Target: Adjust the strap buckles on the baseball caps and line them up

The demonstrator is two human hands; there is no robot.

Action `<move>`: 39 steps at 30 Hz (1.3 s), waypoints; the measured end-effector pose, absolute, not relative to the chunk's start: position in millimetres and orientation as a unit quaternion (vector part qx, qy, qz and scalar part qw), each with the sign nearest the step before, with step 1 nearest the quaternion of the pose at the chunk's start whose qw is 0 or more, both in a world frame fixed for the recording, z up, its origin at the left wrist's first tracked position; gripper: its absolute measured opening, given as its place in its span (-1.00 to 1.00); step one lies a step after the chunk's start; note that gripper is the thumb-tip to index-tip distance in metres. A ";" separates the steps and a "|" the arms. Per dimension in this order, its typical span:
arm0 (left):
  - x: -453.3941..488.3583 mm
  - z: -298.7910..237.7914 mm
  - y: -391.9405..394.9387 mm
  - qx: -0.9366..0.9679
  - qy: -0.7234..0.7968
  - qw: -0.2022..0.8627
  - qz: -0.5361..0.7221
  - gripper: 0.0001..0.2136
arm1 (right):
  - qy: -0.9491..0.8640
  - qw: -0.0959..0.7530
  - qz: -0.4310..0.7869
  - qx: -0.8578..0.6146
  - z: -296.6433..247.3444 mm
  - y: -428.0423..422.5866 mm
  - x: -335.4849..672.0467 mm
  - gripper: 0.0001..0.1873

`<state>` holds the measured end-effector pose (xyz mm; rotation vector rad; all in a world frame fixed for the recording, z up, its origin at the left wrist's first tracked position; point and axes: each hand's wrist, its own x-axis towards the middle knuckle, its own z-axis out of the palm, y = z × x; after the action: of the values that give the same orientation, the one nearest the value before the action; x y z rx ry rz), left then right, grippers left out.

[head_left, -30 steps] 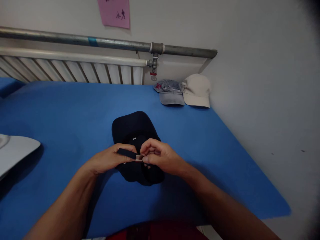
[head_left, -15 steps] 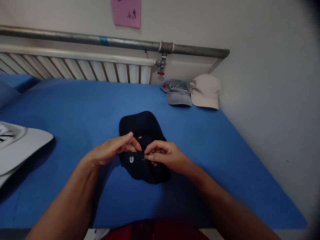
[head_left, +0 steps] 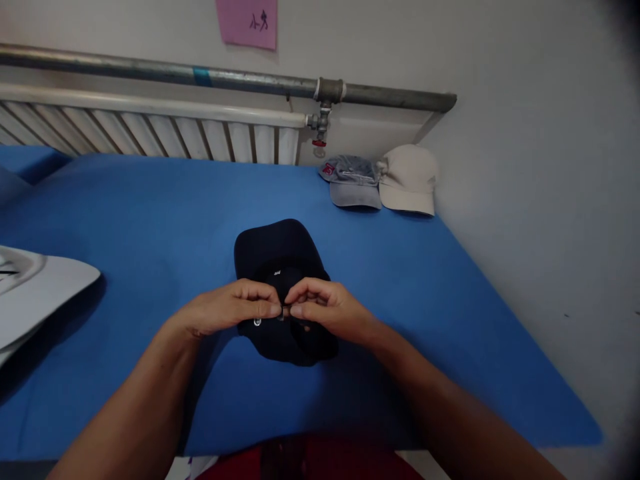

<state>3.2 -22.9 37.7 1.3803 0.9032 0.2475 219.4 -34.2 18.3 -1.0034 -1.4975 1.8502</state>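
A dark navy baseball cap (head_left: 277, 243) lies upturned on the blue table, its brim pointing away from me. My left hand (head_left: 235, 308) pinches the cap's back strap between thumb and fingers. Just to its right, my right hand (head_left: 335, 310) is closed in a pinch at the strap's small metal buckle (head_left: 285, 312). Only a narrow gap parts the two sets of fingertips. A silvery eyelet (head_left: 257, 321) shows on the strap below my left fingers. What exactly lies between the right fingertips is mostly hidden.
The blue table (head_left: 150, 200) reaches back to a white radiator (head_left: 190, 139) and a metal pipe (head_left: 250, 81). A grey cap (head_left: 356, 193) and a beige cap (head_left: 410, 177) sit at the back right. Part of a white cap (head_left: 55, 287) shows at the left.
My left thumb has come down from its raised position and now pinches the strap beside the buckle. My right hand keeps its pinch. The view has shifted slightly.
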 end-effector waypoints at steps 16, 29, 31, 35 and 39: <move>5.3 46.2 -28.6 0.607 0.399 0.670 0.150 -0.81 | -0.751 0.264 0.502 -0.338 19.4 -40.7 220.9 -0.66; -4.4 47.3 -27.3 0.625 0.394 0.664 0.111 -0.79 | -0.716 0.266 0.514 -0.390 12.7 -39.1 216.4 -0.68; -8.3 47.7 -26.1 0.625 0.392 0.665 0.116 -0.80 | -0.709 0.270 0.521 -0.391 13.2 -39.2 216.3 -0.69; -18.8 46.8 -24.5 0.626 0.380 0.668 0.132 -0.75 | -0.677 0.275 0.554 -0.399 13.4 -39.4 216.0 -0.72; -23.1 45.0 -24.4 0.603 0.385 0.679 0.164 -0.72 | -0.636 0.285 0.590 -0.408 13.0 -39.1 216.3 -0.73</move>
<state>-23.1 -24.4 45.0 1.3547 0.8658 0.3694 216.3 -39.1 13.0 -1.0903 -1.7018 1.5779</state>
